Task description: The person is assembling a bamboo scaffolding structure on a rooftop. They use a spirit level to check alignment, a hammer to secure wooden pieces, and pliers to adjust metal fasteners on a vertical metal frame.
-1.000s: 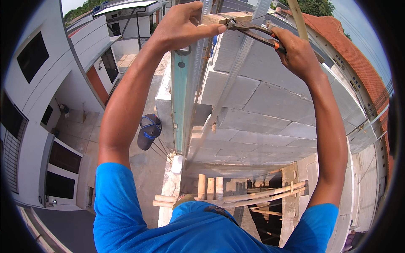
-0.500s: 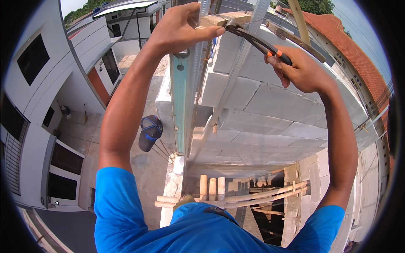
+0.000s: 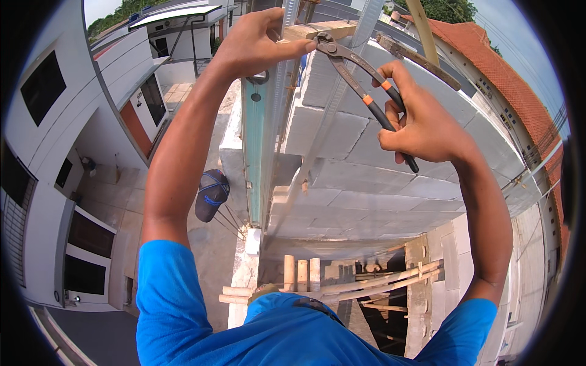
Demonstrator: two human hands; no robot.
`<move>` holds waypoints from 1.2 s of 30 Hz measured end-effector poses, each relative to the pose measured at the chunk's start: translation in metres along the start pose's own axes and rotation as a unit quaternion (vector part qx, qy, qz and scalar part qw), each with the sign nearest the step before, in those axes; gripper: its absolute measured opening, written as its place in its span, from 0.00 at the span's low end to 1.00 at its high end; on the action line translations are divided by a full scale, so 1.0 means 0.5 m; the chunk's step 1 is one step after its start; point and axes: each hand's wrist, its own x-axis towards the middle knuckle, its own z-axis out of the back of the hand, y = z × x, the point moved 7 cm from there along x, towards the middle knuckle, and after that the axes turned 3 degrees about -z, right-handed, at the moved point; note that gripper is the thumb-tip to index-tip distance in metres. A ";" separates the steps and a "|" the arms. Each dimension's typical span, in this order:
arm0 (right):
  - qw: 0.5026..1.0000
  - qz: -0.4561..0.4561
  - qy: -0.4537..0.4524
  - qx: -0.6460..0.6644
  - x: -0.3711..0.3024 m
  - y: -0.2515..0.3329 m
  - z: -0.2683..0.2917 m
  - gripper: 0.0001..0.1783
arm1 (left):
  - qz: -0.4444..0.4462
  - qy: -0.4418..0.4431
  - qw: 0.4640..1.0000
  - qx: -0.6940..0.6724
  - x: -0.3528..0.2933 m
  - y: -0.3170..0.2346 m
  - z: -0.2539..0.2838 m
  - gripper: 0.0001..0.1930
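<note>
The grip of the right hand (image 3: 430, 119) is wrapped round the long-handled pincers (image 3: 351, 79), which slant up and left to the wooden piece (image 3: 337, 28), their head just beside the left hand (image 3: 253, 44), whose own hold I cannot tell.

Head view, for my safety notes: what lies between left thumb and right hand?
In the head view, the black-handled pincers: their head is beside the left thumb, their handles in the right hand.

The left hand (image 3: 253, 46) hides the upper end of the teal level (image 3: 256, 140).
</note>
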 end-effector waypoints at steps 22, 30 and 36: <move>0.597 0.179 -0.441 -0.646 -0.053 0.069 -0.013 0.08 | 0.017 0.010 0.999 0.025 0.001 0.017 0.004 0.46; 0.738 0.182 -0.354 -0.545 -0.011 0.039 0.029 0.13 | 0.111 0.051 0.989 -0.089 -0.004 -0.013 0.013 0.20; 0.802 0.255 -0.310 -0.442 0.063 -0.043 0.098 0.18 | 0.043 0.031 0.994 -0.100 0.013 -0.034 0.007 0.22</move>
